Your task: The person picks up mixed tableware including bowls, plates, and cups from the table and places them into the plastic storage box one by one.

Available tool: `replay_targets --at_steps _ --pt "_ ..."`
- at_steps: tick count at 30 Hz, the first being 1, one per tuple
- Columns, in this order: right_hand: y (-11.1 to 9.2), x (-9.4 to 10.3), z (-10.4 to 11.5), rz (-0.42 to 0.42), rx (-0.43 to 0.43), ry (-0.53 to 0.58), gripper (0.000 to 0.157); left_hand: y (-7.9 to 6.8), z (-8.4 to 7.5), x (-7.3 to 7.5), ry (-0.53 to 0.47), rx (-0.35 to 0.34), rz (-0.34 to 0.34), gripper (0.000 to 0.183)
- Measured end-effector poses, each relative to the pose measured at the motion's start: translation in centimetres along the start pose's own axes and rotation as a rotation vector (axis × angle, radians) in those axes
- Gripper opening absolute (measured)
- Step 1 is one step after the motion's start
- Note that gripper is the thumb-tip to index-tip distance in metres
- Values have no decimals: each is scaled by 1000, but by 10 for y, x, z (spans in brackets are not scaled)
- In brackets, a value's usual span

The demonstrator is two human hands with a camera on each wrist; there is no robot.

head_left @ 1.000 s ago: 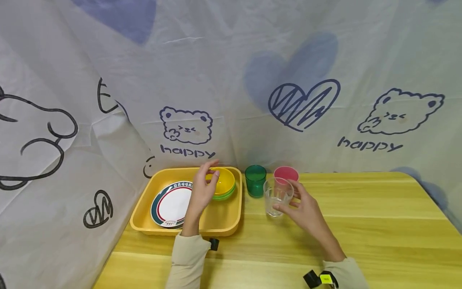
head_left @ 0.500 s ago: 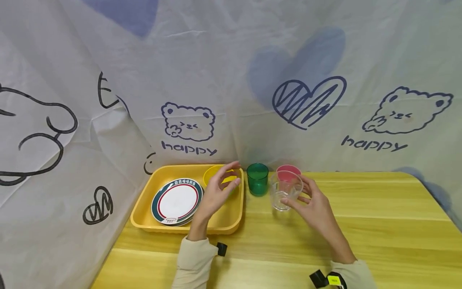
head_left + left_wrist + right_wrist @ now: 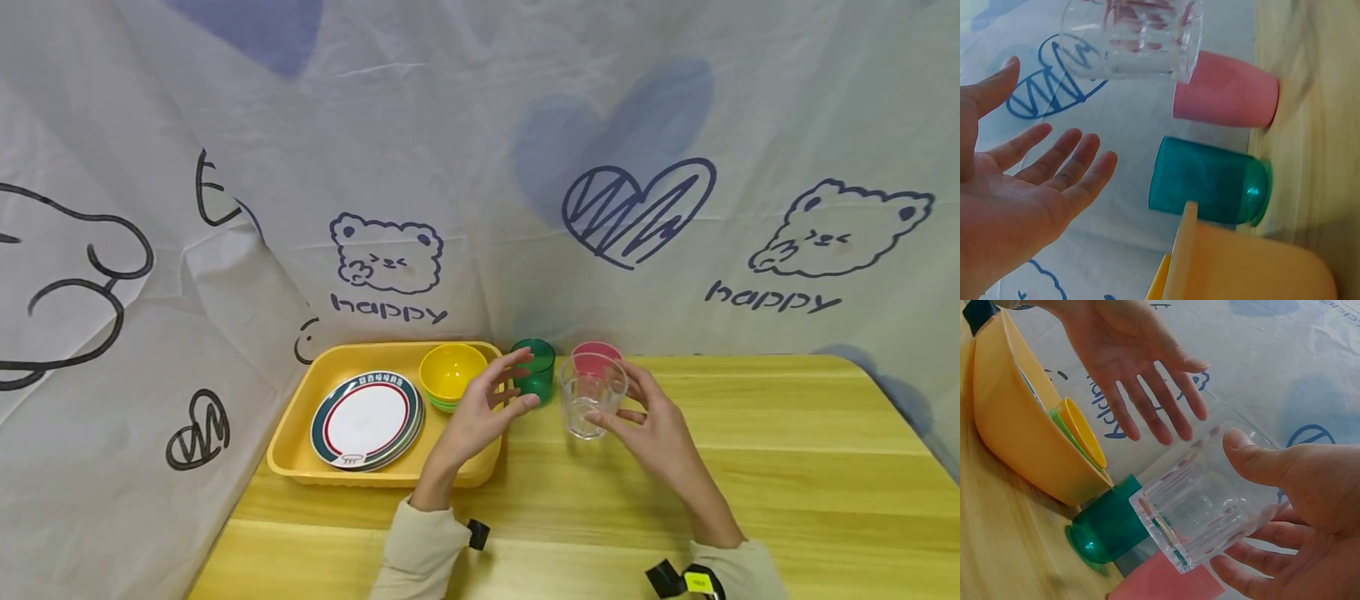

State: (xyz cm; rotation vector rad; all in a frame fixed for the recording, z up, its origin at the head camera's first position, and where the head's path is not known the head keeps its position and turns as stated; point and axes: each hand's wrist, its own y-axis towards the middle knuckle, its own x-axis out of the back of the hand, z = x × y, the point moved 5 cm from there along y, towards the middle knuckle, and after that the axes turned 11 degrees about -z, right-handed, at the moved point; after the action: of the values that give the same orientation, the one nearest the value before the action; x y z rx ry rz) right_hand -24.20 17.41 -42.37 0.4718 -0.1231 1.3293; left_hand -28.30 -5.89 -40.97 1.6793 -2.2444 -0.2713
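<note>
My right hand grips a clear glass between thumb and fingers, held above the table in front of a pink cup. The right wrist view shows the thumb on the near side of the clear glass and the fingers around its far side. My left hand holds nothing; its fingers are spread and relaxed, overlapping the front of a green cup in the head view. In the left wrist view the palm and fingers of the left hand are apart from the green cup and the clear glass.
A yellow tray at the left holds a stack of plates with dark green rims and nested bowls, the top one a yellow bowl. A printed cloth hangs behind the wooden table.
My left hand has moved right, from over the bowls toward the green cup. The right hand first shifted slightly right and up with the clear glass, then stayed nearly still.
</note>
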Motion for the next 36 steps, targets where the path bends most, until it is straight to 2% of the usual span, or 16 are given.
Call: replay_targets --at_steps 4,10,17,21,28,36 --pt "-1 0 1 23 13 -1 81 -1 1 -11 31 4 23 61" --pt "-2 2 4 54 31 -5 80 -4 4 -25 2 30 36 64" --pt "-3 3 8 128 85 25 77 -5 7 -36 -9 60 94 71" --pt "-5 1 10 173 108 29 77 -5 8 -39 -16 86 104 73" --pt "-11 2 12 202 120 49 79 -8 10 -40 -19 127 107 73" --pt "-11 -1 11 234 138 88 81 -9 7 -38 -36 81 88 71"
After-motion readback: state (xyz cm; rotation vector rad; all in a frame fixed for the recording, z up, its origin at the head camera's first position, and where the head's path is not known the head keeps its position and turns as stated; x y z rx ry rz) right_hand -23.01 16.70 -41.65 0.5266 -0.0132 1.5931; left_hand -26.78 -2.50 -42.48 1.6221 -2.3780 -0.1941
